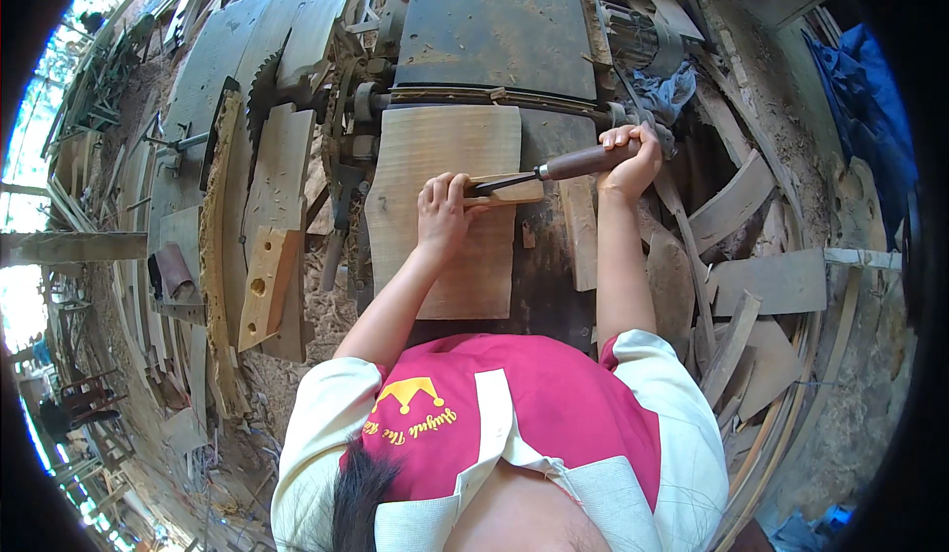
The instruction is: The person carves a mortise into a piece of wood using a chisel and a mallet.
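My right hand (633, 160) is closed around the brown wooden handle of a chisel (578, 163). The chisel's dark metal blade points left and lies along a small wooden block (514, 190). My left hand (447, 214) grips the block's left end, with the fingers close to the blade's tip. Beneath them a wide pale board (445, 275) with a wavy left edge rests on the dark machine bed (554, 132). The block overlaps the board's right edge. Where the tip meets the wood is partly hidden by my left fingers.
A toothed circular saw blade (263, 87) stands up at the left. Close by, a wooden block with round holes (265, 285) lies on a plank. Beyond the board is a dusty metal table (494, 28). Scrap boards (766, 285) pile up at the right, near a blue tarp (860, 107).
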### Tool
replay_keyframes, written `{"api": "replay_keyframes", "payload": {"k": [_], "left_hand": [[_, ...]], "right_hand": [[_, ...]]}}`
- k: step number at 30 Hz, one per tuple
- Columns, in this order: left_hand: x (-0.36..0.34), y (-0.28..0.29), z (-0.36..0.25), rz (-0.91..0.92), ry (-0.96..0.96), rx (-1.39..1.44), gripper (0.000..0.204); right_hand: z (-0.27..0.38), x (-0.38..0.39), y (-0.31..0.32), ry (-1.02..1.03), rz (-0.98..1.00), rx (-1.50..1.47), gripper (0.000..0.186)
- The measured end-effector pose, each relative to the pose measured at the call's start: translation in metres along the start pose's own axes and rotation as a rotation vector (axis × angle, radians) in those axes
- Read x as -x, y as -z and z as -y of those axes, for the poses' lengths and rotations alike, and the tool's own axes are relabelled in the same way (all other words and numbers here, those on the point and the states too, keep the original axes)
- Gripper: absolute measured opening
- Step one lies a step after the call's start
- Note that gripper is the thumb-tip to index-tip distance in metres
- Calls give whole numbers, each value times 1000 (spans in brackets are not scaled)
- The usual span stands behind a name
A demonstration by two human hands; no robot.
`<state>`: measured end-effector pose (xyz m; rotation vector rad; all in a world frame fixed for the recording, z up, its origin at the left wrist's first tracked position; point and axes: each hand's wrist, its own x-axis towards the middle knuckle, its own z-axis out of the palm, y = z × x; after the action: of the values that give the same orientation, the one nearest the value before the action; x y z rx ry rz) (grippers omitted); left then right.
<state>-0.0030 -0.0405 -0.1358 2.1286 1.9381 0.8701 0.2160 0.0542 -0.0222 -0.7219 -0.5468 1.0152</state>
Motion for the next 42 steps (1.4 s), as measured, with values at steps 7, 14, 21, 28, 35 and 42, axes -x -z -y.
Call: {"api": "replay_keyframes", "payload": {"k": [7, 14, 21, 28, 35, 42], "left_hand": [[-8, 12, -4, 28, 34, 98, 53], [-11, 23, 0, 70, 93, 67, 46], [11, 53, -20, 95, 172, 202, 42], [59, 109, 11, 162, 781, 814, 51], [121, 213, 65, -371, 1258, 1922, 43], [162, 274, 139, -628, 1136, 1908, 46]], "right_hand": [[21, 33, -50, 139, 415, 31, 19], [21, 63, -63, 38, 677, 73, 17], [48, 52, -24, -146, 577, -204, 25], [66, 39, -1, -178, 309, -330, 29], [30, 63, -53, -285, 259, -370, 27], [4, 147, -154, -238, 492, -293, 27]]}}
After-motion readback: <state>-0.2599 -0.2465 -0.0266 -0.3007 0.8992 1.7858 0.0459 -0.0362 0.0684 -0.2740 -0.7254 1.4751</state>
